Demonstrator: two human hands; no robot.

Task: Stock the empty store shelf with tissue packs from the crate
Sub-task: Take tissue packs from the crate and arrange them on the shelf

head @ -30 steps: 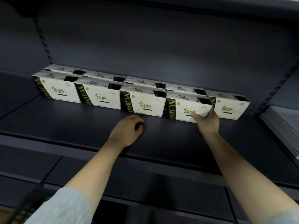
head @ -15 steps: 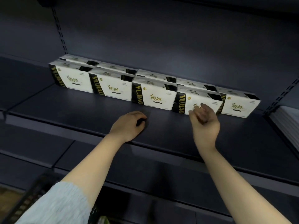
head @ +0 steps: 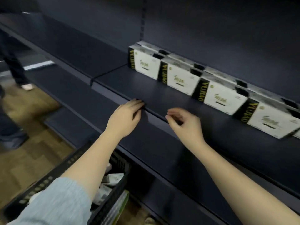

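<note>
Several white tissue packs (head: 182,78) with black and gold ends stand in two rows at the back of the dark shelf (head: 162,95). My left hand (head: 125,118) rests over the shelf's front edge, its fingertips touching the lip, holding nothing. My right hand (head: 182,122) hovers just above the front edge with fingers loosely curled and empty, well short of the packs. A black plastic crate (head: 113,189) sits low at the bottom left, and a few white packs (head: 113,177) show inside it under my left forearm.
A lower shelf (head: 178,168) juts out below my arms. To the left is brown wooden floor (head: 24,151), where another person's legs and feet (head: 14,69) stand. The neighbouring shelf bay (head: 65,51) on the left holds nothing.
My right hand let go of the pack and drew back to the shelf's front edge. My left hand slid back to the edge too. The view swung left and down, bringing the crate into sight.
</note>
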